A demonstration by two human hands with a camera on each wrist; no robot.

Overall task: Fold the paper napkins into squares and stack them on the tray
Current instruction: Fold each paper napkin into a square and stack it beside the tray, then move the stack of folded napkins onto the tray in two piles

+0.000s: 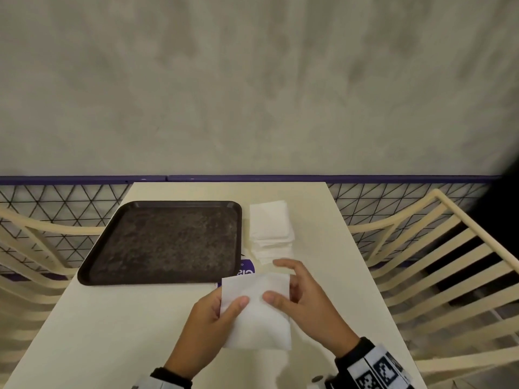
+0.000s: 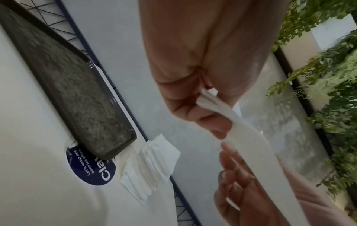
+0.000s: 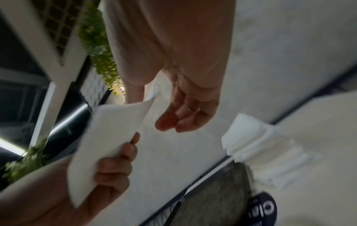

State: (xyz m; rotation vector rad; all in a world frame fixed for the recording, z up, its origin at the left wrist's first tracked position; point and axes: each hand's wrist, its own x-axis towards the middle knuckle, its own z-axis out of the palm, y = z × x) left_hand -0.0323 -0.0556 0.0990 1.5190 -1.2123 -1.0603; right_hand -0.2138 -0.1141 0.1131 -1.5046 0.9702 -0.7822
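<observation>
Both hands hold one white napkin up above the surface. The left hand pinches its left edge, thumb on top. The right hand has its thumb on the napkin's middle and the fingers behind the right edge. The pile lies right of the empty tray.

The napkin is seen as soft matt white paper; the tray as dark, rough-speckled plastic; the surface as smooth.
</observation>
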